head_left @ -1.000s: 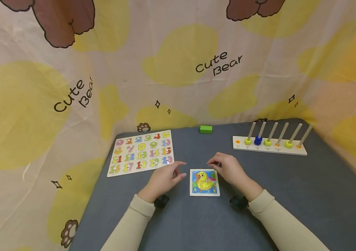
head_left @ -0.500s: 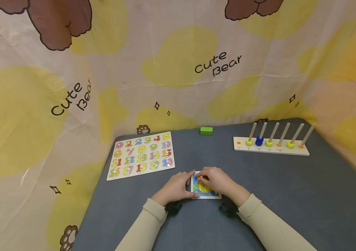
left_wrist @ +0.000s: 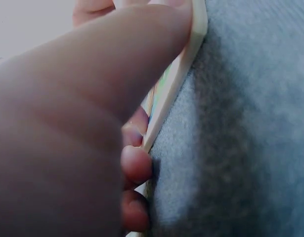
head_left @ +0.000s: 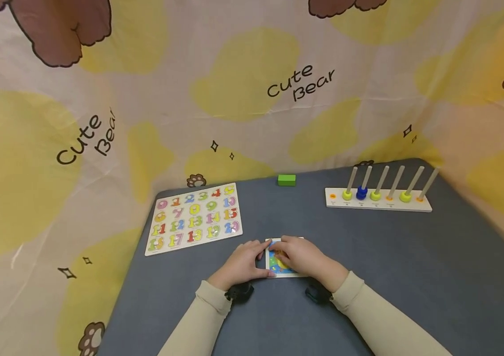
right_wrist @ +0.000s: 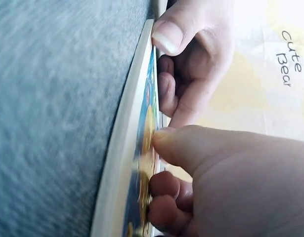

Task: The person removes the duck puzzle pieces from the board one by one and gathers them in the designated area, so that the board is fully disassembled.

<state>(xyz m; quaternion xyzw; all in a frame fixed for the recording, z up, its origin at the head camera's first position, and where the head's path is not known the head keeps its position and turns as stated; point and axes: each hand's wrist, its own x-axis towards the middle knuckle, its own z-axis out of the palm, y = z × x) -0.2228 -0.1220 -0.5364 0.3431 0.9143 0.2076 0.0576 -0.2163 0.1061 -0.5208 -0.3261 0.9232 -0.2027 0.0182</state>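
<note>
A small square duck puzzle with a pale frame lies on the table, mostly covered by both hands in the head view. My left hand is at its left side, thumb and index finger stretched to the near and far corners. In the right wrist view the left thumb presses on the puzzle's rim, other fingers bent behind it. My right hand bends over the picture from the right. Its thumb and curled fingertips touch the printed face. I cannot tell whether a piece is pinched there.
A number puzzle board lies at the back left. Near the back edge sits a green block. A white counting stand with upright pegs and rings is at the back right. A patterned cloth hangs behind the table.
Both hands have come inward and down from beside the puzzle onto it. Over the last half second they have stayed there, the right hand covering more of the picture. The head view has shifted slightly.
</note>
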